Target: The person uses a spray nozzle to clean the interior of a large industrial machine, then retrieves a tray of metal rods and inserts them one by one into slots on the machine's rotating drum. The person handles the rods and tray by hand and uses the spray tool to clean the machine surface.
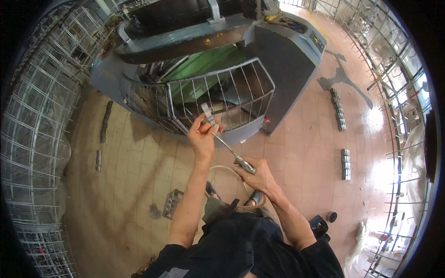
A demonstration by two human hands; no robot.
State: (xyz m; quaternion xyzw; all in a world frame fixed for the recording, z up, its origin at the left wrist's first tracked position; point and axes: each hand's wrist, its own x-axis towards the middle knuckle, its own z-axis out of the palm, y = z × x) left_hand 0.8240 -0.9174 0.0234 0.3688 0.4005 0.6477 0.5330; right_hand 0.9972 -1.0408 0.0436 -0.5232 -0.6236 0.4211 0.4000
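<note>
Wide view first: a tiled floor (306, 153) spreads underneath, with wire racks down both flanks, the left rack (34, 125) and the right rack (394, 134) bowed by the lens. Up front sits the big grey machine (294, 74), a wire guard (222, 92) on its near side and a green panel (201, 69) showing behind the bars! Out on the floor to the right, a segmented grey row (338, 110), with a shorter row (346, 164) nearer the person. Now the hands: the right hand (259, 173) is wrapped around the handle of a slim metal tool (244, 163), while the left hand (202, 133) has thumb and fingers together, pinching a small grey strip (207, 112), held up against the view of the guard; the tool's tip is right beside those fingers, contact impossible to call
</note>
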